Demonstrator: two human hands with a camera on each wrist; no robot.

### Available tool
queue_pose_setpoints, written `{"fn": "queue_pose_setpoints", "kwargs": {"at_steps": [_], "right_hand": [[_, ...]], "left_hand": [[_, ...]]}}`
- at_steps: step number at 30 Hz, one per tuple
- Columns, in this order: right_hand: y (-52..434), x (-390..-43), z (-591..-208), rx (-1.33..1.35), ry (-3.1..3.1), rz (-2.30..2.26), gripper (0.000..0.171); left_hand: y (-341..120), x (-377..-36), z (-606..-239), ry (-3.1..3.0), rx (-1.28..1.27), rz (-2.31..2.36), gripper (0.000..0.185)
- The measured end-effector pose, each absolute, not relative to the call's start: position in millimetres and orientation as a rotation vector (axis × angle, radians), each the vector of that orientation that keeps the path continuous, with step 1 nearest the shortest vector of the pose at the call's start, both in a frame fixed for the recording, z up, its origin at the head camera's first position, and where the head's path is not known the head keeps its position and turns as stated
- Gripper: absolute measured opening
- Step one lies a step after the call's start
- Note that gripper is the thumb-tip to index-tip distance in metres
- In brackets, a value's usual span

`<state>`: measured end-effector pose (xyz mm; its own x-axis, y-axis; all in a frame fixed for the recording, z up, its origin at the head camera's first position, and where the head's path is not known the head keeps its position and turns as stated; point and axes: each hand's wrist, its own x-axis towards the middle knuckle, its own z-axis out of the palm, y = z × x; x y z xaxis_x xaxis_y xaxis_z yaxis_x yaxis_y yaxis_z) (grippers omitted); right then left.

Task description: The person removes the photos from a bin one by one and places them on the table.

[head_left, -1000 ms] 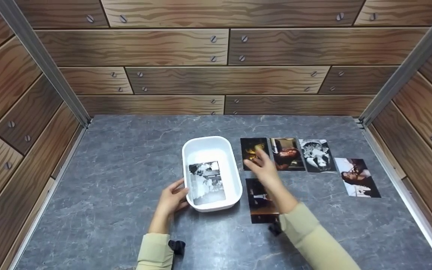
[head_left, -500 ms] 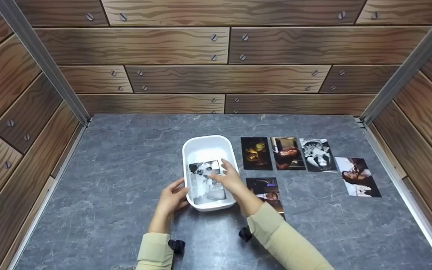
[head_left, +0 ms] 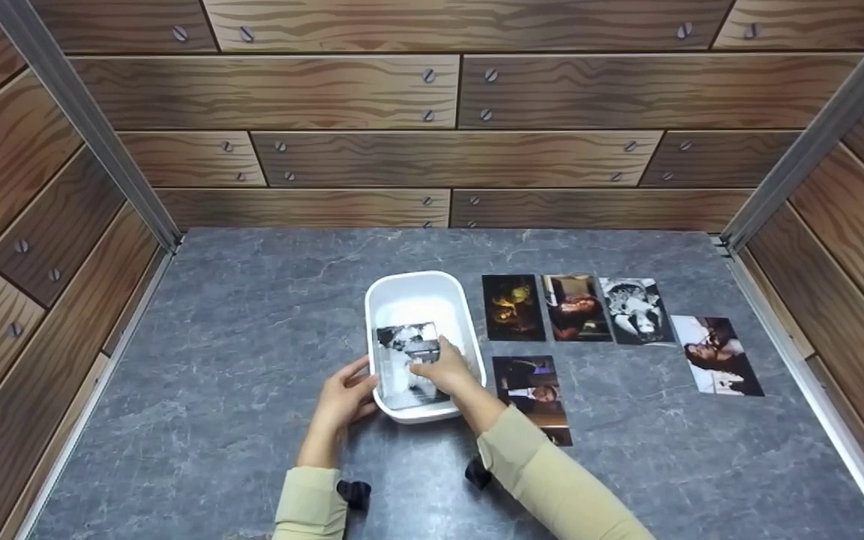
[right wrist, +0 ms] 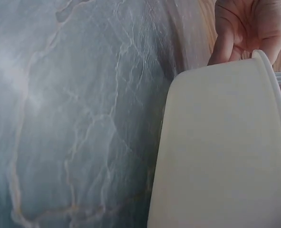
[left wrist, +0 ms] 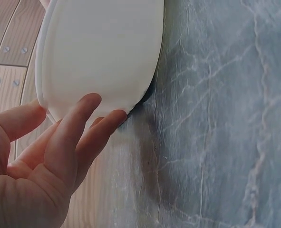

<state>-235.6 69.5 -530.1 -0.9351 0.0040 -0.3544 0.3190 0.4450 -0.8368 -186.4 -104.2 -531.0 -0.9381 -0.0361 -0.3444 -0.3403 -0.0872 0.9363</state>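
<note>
A white plastic tub (head_left: 402, 286) stands on the table. Inside it lies a black-and-white photograph (head_left: 405, 339). My right hand (head_left: 453, 377) reaches into the tub and pinches the photograph near its right side; some fingertips are hidden. My left hand (head_left: 342, 397) rests against the tub's left wall, thumb at the rim. In the left wrist view that hand (left wrist: 50, 156) has its fingers nearly straight against the outer wall. The right wrist view shows the tub's outer wall (right wrist: 221, 147) with the left hand beyond it; the right hand is outside that view.
Right of the tub lie a dark yellow-toned photo (head_left: 513, 307), a brown-toned photo (head_left: 576, 307) and a black-and-white portrait (head_left: 636, 311). Another photo (head_left: 717, 355) lies farther right, and a suit photo (head_left: 531, 397) nearer me. Wood-patterned walls (head_left: 372, 157) enclose the grey marbled table (head_left: 252, 337).
My right hand has moved left from above the laid-out photos into the tub and down onto the photograph. The left hand and the tub have stayed in place.
</note>
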Motion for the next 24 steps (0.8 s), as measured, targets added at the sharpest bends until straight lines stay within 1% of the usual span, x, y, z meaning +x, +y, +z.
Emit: {"fn": "queue_pose_setpoints", "kwargs": {"at_steps": [6, 9, 12, 14, 20, 24], "right_hand": [[67.5, -242.8, -532.6, 0.368, 2.409, -1.520, 0.077], [68.3, -245.3, -533.1, 0.372, 2.415, -1.512, 0.066], [68.9, -246.1, -533.2, 0.367, 2.386, -1.531, 0.060], [69.4, -246.0, -533.3, 0.370, 2.358, -1.544, 0.059], [69.9, -245.4, -533.7, 0.397, 2.371, -1.502, 0.066], [69.2, -244.3, -533.4, 0.387, 2.475, -1.510, 0.062]], "left_hand": [[-104.0, -185.9, -530.9, 1.961, -0.414, 2.140, 0.051], [-103.8, -185.9, -530.6, 1.962, -0.415, 2.141, 0.051], [-103.4, -186.5, -530.1, 1.969, -0.425, 2.132, 0.051], [-103.3, -187.2, -530.4, 1.983, -0.436, 2.113, 0.050], [-103.1, -188.4, -531.5, 2.002, -0.445, 2.087, 0.049], [-103.8, -187.3, -532.5, 1.991, -0.427, 2.113, 0.050]]}}
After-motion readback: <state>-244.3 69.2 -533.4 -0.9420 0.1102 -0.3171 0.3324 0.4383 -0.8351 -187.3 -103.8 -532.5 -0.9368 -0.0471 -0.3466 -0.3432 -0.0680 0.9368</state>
